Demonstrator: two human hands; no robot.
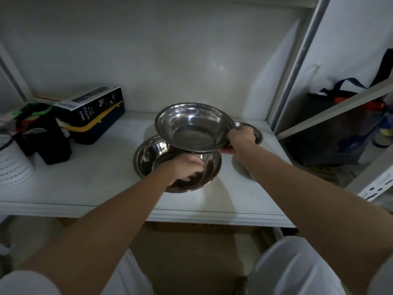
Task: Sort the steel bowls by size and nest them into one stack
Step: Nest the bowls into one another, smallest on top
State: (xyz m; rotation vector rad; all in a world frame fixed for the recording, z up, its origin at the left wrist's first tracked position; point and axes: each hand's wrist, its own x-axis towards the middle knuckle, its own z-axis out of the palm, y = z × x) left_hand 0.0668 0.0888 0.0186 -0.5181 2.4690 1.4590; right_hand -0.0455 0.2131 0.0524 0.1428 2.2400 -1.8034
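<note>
A steel bowl (192,126) hangs tilted in the air above the shelf, and my right hand (240,140) grips its right rim. Below it a larger stack of nested steel bowls (148,156) rests on the white shelf (95,184). My left hand (185,168) reaches down inside that stack with its fingers curled on the inner wall; whether it grips is unclear. A smaller steel bowl (258,132) sits behind my right hand, mostly hidden by it.
A dark box marked "spray bottle" (91,108) lies on a blue and yellow case (100,128) at the back left. A black container (53,143) and a white perforated holder (12,165) stand at the left. A grey shelf post (297,60) rises at the right.
</note>
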